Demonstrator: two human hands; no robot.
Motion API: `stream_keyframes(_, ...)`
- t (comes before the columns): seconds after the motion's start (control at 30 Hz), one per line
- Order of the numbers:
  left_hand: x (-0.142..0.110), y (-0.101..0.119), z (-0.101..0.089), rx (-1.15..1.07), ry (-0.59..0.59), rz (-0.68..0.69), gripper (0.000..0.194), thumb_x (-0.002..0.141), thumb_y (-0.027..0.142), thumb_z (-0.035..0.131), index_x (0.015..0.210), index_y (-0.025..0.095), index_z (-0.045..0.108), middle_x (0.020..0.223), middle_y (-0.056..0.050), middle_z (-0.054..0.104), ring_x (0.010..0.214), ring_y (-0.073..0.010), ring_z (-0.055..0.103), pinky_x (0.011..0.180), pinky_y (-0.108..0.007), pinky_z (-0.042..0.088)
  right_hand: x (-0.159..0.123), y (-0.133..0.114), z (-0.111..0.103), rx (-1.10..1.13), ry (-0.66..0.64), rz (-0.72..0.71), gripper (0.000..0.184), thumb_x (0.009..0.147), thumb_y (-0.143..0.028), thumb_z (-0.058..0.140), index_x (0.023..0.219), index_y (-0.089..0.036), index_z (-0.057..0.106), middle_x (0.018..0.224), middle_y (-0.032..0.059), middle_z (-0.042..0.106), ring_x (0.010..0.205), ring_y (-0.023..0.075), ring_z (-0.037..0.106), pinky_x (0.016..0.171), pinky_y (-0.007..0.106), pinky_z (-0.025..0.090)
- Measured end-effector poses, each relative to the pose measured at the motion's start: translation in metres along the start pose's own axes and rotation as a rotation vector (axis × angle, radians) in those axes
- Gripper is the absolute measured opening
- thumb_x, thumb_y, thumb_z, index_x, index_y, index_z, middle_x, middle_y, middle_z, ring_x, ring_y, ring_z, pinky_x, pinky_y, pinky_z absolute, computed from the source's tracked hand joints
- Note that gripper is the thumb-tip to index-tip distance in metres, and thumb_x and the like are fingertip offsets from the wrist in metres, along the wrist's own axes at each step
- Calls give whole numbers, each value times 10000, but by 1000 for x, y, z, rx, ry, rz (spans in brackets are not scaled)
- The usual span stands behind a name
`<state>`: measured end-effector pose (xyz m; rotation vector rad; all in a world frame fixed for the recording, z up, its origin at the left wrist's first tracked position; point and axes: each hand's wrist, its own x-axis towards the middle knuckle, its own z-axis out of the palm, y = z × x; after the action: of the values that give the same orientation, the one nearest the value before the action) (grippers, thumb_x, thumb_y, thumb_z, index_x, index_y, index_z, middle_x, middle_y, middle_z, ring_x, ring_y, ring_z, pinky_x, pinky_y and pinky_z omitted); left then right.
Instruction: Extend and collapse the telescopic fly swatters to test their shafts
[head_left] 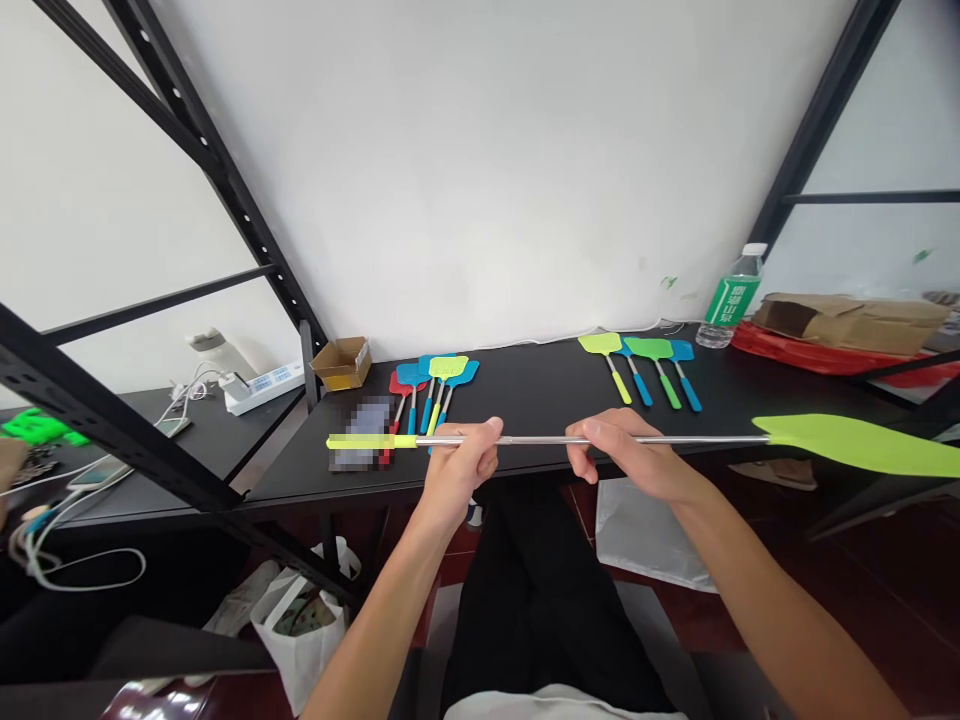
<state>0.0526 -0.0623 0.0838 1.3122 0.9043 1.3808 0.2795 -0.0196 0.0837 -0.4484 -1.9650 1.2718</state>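
A yellow-green fly swatter (pixel 541 440) with a long metal telescopic rod lies level across my view, above the table's front edge. My left hand (pixel 461 458) is closed round the rod near the handle, which points left. Farther right, my right hand (pixel 626 450) grips the same rod with thumb and fingers, on the side toward the wide flat head. On the black table (pixel 525 395), a group of red, blue and yellow-green swatters (pixel 448 368) lies beyond my left hand. Several more swatters (pixel 649 350) in yellow-green, blue and green lie fanned out beyond my right hand.
A small cardboard box (pixel 341 365) stands at the table's left end, with a blurred flat item (pixel 367 415) nearer me. At the back right stands a water bottle (pixel 731 300) beside a crumpled carton (pixel 847 325). Black metal frame posts (pixel 225 180) rise at both sides.
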Motion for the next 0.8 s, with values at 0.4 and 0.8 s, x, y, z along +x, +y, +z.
stream_keyframes(0.4, 1, 0, 1, -61, 10, -40, 569, 897, 379, 607, 444, 195, 316, 387, 73, 220, 377, -52, 227, 456, -258, 213, -5, -9, -6, -125, -26, -39, 446, 1033, -399, 443, 814, -138, 730, 723, 51, 647, 664, 145, 592, 651, 272, 453)
stream_keyframes(0.8, -8, 8, 0, 299, -176, 216, 336, 910, 393, 644, 677, 156, 603, 551, 30, 481, 485, -72, 381, 468, -232, 268, 5, 15, -2, 230, 21, -67, 520, 1006, -463, 432, 709, -136, 708, 617, 52, 605, 570, 161, 558, 587, 307, 419)
